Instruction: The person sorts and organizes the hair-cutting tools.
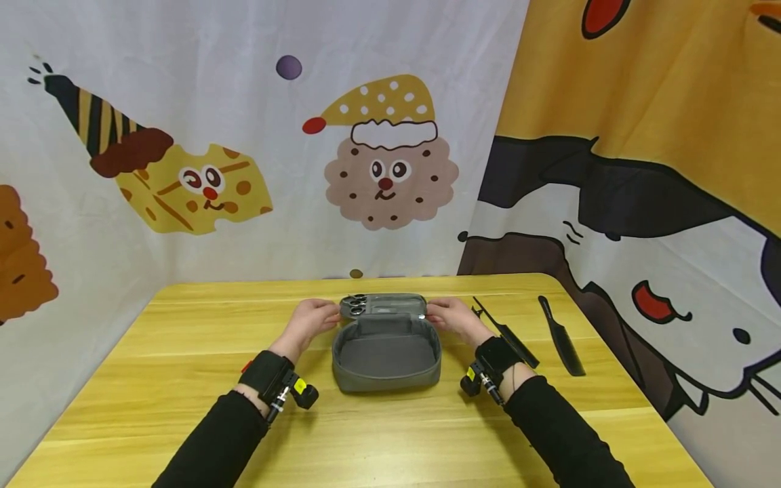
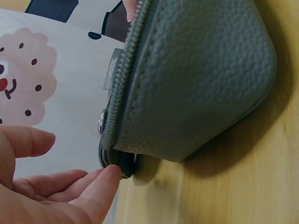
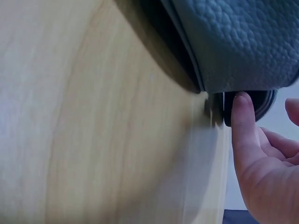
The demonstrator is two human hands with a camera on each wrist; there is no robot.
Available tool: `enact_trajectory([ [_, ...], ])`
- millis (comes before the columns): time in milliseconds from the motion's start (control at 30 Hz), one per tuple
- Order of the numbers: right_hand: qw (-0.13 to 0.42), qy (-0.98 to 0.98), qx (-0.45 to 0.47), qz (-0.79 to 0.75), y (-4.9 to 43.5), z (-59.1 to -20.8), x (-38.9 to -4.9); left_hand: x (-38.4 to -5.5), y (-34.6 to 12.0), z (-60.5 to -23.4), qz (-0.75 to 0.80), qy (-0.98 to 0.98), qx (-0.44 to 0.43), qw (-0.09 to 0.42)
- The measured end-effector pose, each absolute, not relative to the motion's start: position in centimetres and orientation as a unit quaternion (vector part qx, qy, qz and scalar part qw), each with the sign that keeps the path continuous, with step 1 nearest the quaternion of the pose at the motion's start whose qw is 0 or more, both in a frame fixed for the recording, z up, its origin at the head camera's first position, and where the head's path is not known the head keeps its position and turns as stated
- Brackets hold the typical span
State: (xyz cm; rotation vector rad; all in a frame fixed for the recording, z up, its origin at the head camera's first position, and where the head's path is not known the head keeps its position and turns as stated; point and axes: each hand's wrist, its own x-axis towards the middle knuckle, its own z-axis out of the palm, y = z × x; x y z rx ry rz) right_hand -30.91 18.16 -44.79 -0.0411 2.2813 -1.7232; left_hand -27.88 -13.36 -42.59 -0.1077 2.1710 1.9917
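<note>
loosely, both hands touch the lid of the gray case, thumbs apart from fingers.

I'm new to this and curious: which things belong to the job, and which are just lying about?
Likely in the job:
grey case, left hand and right hand at its lid
scissors in the lid

Seemingly lying about:
far-right comb
thin-tailed comb

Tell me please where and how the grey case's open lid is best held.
Grip the lid, I think, by its two short ends, from left and right: it lies folded back behind the base, ends accessible, with scissors at the left of its inner face.
</note>
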Motion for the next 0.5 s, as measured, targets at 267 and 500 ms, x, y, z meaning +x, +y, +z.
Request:
enact_trajectory([
  [267, 0.14, 0.803, -0.058, -0.576, 19.5, -43.5, -30.1, -27.1, -13.9, -42.1, 0.628, 0.774, 0.002, 0.077],
  [500, 0.103, 0.843, -0.083, -0.521, 21.8, -42.7, -30.2, -26.2, -14.3, -41.5, 0.518, 0.853, 0.054, 0.028],
])
